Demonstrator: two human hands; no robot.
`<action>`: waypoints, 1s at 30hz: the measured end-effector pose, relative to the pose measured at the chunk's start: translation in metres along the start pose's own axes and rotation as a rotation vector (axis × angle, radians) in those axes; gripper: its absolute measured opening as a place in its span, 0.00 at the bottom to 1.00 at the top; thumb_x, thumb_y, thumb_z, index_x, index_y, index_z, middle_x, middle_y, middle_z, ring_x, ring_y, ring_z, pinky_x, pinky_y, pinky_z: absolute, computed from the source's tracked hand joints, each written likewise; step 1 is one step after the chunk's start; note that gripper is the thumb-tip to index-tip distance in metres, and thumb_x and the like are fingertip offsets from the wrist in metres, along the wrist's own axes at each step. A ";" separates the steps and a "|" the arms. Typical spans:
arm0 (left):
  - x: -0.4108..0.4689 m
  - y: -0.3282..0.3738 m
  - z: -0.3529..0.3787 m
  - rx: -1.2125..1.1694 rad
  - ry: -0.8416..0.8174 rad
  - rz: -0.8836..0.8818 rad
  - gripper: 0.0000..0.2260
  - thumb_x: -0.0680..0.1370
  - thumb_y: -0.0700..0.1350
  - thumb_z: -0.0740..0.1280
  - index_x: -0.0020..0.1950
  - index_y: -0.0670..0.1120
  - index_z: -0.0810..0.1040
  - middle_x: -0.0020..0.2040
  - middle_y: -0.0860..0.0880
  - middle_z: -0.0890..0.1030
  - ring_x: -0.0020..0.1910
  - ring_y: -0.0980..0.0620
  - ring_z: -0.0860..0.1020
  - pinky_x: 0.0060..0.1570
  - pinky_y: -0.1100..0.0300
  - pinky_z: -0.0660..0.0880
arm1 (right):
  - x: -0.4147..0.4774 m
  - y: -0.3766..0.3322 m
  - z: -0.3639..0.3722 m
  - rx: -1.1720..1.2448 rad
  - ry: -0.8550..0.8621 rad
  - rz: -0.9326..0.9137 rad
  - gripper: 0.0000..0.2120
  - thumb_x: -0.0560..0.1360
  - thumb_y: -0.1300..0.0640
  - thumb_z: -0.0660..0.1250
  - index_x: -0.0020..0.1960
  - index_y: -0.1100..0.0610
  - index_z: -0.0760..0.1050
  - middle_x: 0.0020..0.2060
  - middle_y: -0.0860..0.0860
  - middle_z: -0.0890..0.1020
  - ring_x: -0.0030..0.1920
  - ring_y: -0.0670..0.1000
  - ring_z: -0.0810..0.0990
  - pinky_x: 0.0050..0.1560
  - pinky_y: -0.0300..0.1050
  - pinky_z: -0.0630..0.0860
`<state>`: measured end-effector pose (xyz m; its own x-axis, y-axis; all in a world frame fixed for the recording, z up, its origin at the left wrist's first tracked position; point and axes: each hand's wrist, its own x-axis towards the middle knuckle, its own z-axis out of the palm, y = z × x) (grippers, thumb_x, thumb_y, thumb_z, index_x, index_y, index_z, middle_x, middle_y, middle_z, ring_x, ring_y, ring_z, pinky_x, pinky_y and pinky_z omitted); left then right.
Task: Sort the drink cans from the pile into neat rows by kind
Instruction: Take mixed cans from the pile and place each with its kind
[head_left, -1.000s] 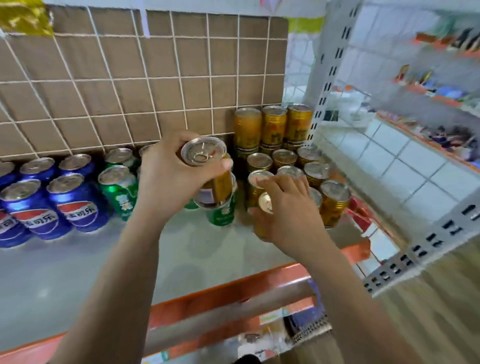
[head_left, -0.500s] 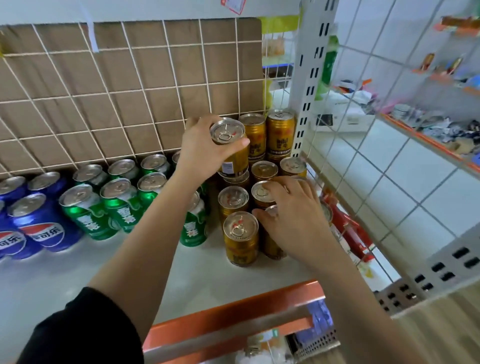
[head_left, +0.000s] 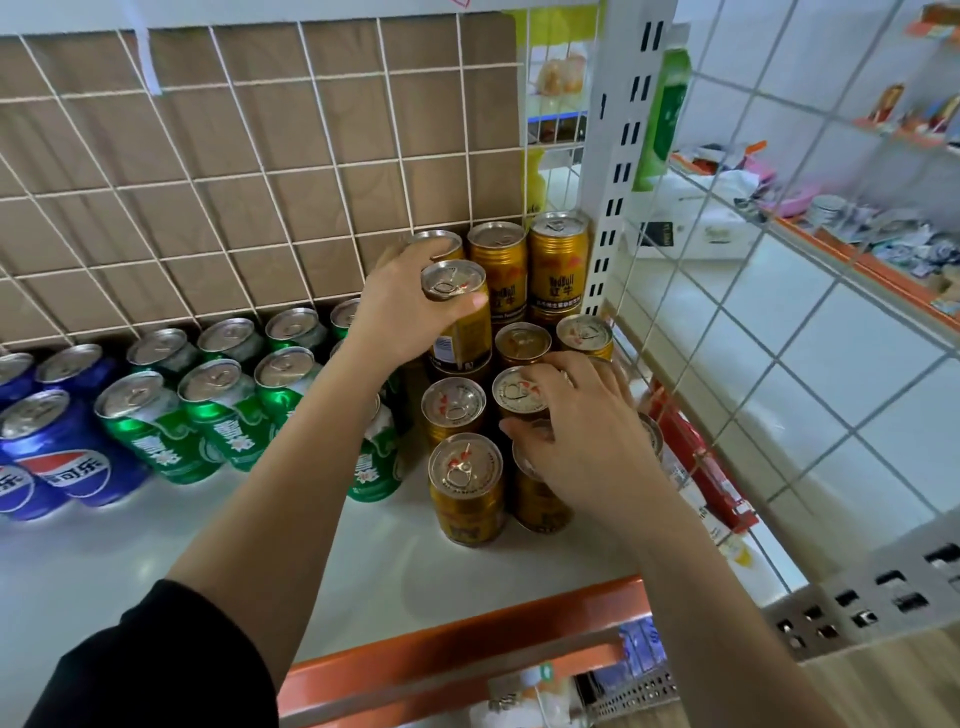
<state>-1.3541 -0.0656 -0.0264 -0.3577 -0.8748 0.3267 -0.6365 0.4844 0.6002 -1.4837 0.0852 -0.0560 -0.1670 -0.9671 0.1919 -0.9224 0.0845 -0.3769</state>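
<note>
while left hand (head_left: 395, 312) grips gold can (head_left: 464, 327), open shelf (head_left: 156, 545) before orange edge (head_left: 441, 649)

Bright even light, glare on can tops (head_left: 451, 281), soft blurred, warped edges

"RedBull" on gold can (head_left: 558, 275); "可乐" on blue can (head_left: 72, 460).
</note>
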 end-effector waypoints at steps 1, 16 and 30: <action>0.000 0.001 -0.001 0.004 -0.008 0.004 0.28 0.72 0.54 0.72 0.69 0.50 0.70 0.66 0.47 0.73 0.66 0.49 0.70 0.60 0.59 0.66 | 0.000 -0.001 0.000 0.003 -0.004 -0.003 0.24 0.74 0.44 0.64 0.67 0.52 0.67 0.67 0.51 0.67 0.69 0.56 0.62 0.72 0.57 0.56; -0.011 0.008 0.019 -0.068 0.144 -0.198 0.38 0.66 0.56 0.76 0.68 0.43 0.62 0.66 0.45 0.71 0.63 0.48 0.72 0.51 0.60 0.69 | -0.008 0.001 0.003 0.028 0.058 -0.004 0.24 0.73 0.45 0.67 0.66 0.55 0.71 0.65 0.54 0.71 0.67 0.58 0.66 0.70 0.57 0.59; -0.015 -0.014 0.007 -0.044 0.024 -0.152 0.32 0.69 0.52 0.75 0.68 0.43 0.67 0.63 0.46 0.76 0.62 0.48 0.74 0.57 0.56 0.71 | -0.009 -0.002 0.008 0.037 0.036 -0.009 0.24 0.74 0.45 0.66 0.67 0.54 0.69 0.66 0.52 0.70 0.67 0.56 0.65 0.70 0.57 0.59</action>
<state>-1.3446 -0.0595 -0.0450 -0.2429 -0.9381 0.2471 -0.6514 0.3465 0.6750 -1.4771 0.0920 -0.0644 -0.1721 -0.9584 0.2276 -0.9103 0.0664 -0.4085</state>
